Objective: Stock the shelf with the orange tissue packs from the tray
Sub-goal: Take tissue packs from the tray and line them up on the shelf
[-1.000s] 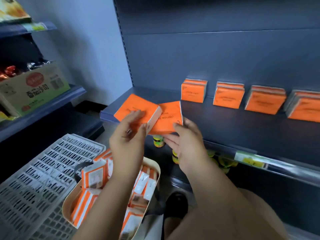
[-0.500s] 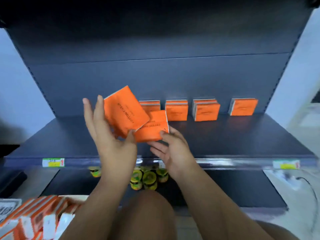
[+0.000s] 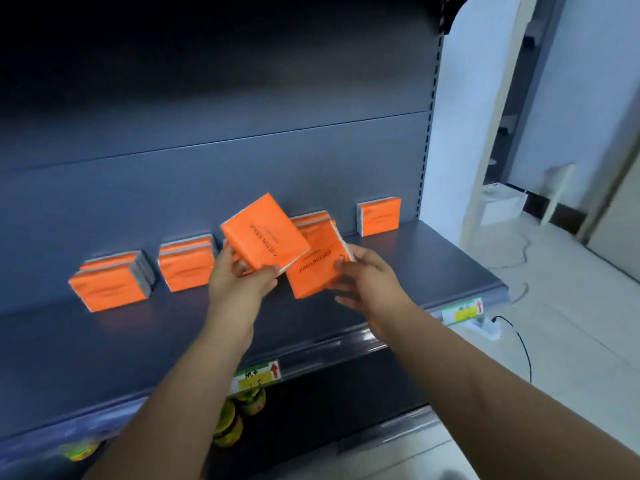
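My left hand [image 3: 239, 285] grips one orange tissue pack [image 3: 265, 237], tilted, above the dark shelf [image 3: 138, 341]. My right hand [image 3: 367, 278] holds a second orange tissue pack [image 3: 313, 268] just right of it, partly tucked under the first. Along the shelf's back wall stand small groups of orange packs: one at the far left [image 3: 110, 285], one beside it [image 3: 187, 265], one behind my hands [image 3: 311, 220] and a single pack at the right end [image 3: 379, 216]. The tray is out of view.
Price tags sit on the shelf's front rail [image 3: 258, 375] [image 3: 462, 311]. Yellow-green jars [image 3: 239, 410] stand on the lower shelf. A white upright panel [image 3: 457, 133] closes the shelf's right end. A power strip and black cable [image 3: 502, 327] lie on the pale floor.
My view has swung right and off the tray. Both hands have carried their packs further over the shelf, closer to the row at the back.
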A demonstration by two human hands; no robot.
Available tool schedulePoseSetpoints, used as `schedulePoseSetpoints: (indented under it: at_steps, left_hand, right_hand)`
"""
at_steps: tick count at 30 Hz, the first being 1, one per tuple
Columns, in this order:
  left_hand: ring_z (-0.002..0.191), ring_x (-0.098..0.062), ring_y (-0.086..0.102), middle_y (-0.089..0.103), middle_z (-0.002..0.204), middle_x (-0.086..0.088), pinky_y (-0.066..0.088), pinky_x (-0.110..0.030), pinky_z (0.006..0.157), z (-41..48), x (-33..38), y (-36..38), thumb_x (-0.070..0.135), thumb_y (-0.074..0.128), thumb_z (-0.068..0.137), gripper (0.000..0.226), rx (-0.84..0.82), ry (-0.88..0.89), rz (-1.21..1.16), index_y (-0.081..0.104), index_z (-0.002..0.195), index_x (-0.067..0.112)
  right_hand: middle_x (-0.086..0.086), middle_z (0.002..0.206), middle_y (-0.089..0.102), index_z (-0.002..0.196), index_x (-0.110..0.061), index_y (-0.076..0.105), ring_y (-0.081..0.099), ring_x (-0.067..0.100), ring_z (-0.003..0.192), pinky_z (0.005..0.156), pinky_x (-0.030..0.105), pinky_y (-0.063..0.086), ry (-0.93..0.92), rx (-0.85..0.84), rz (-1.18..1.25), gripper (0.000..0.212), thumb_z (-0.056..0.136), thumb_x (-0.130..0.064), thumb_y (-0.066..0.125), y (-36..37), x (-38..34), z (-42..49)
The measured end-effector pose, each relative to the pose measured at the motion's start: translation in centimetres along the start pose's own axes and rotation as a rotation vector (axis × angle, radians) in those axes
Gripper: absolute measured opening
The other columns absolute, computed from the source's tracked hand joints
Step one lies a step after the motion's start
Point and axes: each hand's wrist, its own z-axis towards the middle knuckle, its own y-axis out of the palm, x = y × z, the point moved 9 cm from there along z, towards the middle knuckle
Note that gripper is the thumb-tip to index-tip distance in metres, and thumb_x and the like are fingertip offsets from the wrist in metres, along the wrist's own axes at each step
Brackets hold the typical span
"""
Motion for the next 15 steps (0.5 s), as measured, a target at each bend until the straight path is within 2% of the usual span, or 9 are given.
schedulePoseSetpoints:
  at_steps: [3, 6, 8, 11, 12, 15]
  left_hand:
    - [0.089, -0.007, 0.069, 0.073, 0.083, 0.016, 0.058, -0.035, 0.083, 0.9, -2.3, 1.4, -0.009, 0.069, 0.090, 0.038, -0.015, -0.031, -0.013, 0.068, 0.104, 0.026]
    - [0.095, -0.012, 0.069, 0.076, 0.094, 0.007, 0.055, -0.035, 0.085, 1.7, -4.2, 2.1, -0.009, 0.068, 0.091, 0.042, -0.034, -0.055, -0.054, 0.068, 0.115, 0.025]
    - [0.102, -0.017, 0.070, 0.076, 0.101, 0.001, 0.055, -0.034, 0.085, 2.4, -5.2, 2.2, -0.008, 0.068, 0.092, 0.043, -0.012, -0.078, -0.104, 0.066, 0.123, 0.022]
    - [0.107, -0.022, 0.071, 0.074, 0.103, -0.004, 0.057, -0.035, 0.085, 3.3, -6.0, 2.7, -0.006, 0.070, 0.092, 0.041, 0.019, -0.096, -0.154, 0.065, 0.122, 0.020]
    - [0.106, -0.023, 0.071, 0.073, 0.103, -0.006, 0.057, -0.037, 0.088, 3.4, -6.0, 3.0, -0.006, 0.070, 0.092, 0.041, 0.014, -0.091, -0.144, 0.065, 0.122, 0.020]
    - [0.098, -0.019, 0.069, 0.070, 0.098, -0.008, 0.052, -0.044, 0.100, 3.9, -6.0, 3.8, -0.007, 0.071, 0.090, 0.043, -0.013, -0.055, -0.110, 0.065, 0.124, 0.019]
  right_hand:
    - [-0.002, 0.084, 0.075, 0.115, -0.025, 0.070, 0.062, 0.013, 0.066, 0.064, 0.027, 0.050, -0.046, 0.125, -0.064, 0.021, 0.095, -0.018, 0.070, -3.0, -0.2, 1.5]
    - [0.003, 0.084, 0.071, 0.118, -0.010, 0.067, 0.059, 0.011, 0.059, 0.052, 0.021, 0.048, -0.106, 0.232, -0.086, 0.027, 0.092, -0.008, 0.073, -5.5, -1.2, 3.4]
    - [0.009, 0.094, 0.075, 0.117, -0.003, 0.066, 0.068, 0.013, 0.069, 0.062, 0.022, 0.056, -0.150, 0.306, -0.019, 0.029, 0.089, -0.003, 0.075, -6.9, -2.2, 5.1]
    - [0.012, 0.101, 0.077, 0.109, -0.009, 0.068, 0.074, 0.021, 0.086, 0.085, 0.040, 0.063, -0.248, 0.381, -0.034, 0.027, 0.084, -0.010, 0.079, -8.6, -5.0, 8.0]
    - [0.007, 0.097, 0.076, 0.106, -0.012, 0.068, 0.073, 0.021, 0.087, 0.088, 0.043, 0.062, -0.292, 0.410, -0.118, 0.026, 0.083, -0.015, 0.079, -9.0, -6.1, 8.8]
    - [-0.009, 0.097, 0.071, 0.109, -0.025, 0.068, 0.068, 0.020, 0.096, 0.086, 0.035, 0.056, -0.387, 0.492, -0.500, 0.024, 0.086, -0.020, 0.070, -9.4, -9.1, 10.4]
